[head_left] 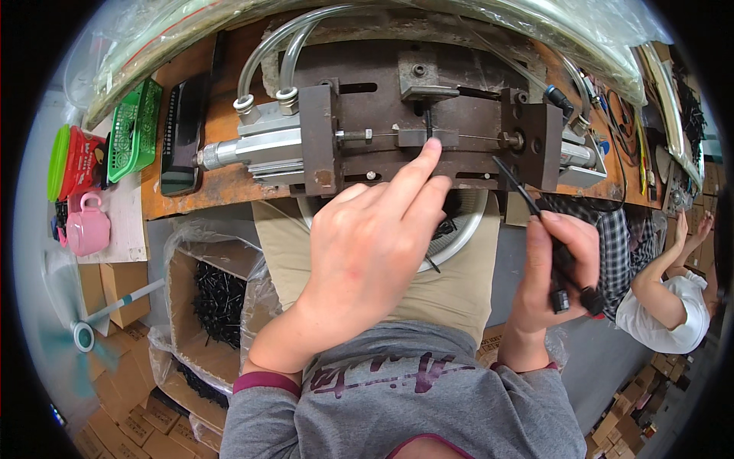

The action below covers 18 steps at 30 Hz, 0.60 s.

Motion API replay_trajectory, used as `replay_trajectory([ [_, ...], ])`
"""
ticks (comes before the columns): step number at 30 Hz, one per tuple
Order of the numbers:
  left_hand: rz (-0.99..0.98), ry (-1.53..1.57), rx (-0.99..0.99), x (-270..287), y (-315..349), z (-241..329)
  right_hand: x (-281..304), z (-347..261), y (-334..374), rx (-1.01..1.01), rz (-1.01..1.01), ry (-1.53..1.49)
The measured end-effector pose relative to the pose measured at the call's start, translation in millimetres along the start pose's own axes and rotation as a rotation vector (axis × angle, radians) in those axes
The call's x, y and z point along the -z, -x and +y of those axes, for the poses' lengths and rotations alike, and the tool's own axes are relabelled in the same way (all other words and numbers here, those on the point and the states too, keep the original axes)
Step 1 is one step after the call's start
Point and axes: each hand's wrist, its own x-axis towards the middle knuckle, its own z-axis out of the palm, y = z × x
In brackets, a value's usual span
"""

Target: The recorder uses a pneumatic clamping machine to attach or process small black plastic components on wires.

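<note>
My left hand (367,237) reaches over a dark metal fixture (478,65), fingers stretched out and back facing up. Its index fingertip rests at the lower end of a thin black piece (429,121) that stands against a small metal block (411,138) in the middle. To the right, my right hand (534,279) is closed around several slim black plastic rods (520,185). One rod points up-left toward the fixture, while thicker black ends hang below the fingers. Between my knees sits a pale round basin (465,236) with black pieces in it, partly hidden by my left hand.
Silver air cylinders flank the fixture, left (271,153) and right (579,155), with clear hoses (256,57) attached. A plastic-lined carton (182,287) of black pieces stands at left. A green basket (122,145) and pink mug (90,231) sit far left. Another person (669,310) is at far right.
</note>
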Motion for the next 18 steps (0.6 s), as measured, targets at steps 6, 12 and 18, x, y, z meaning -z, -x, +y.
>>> replay_trajectory([
  [6,0.144,0.522,-0.012,10,3,27,-13,-21,3,0.063,-0.216,-0.110],
  [12,0.090,0.506,0.002,12,7,24,-21,-22,8,0.051,-0.191,-0.160],
  [18,0.138,0.460,-0.012,17,11,12,-13,-6,8,0.034,-0.284,-0.161],
])
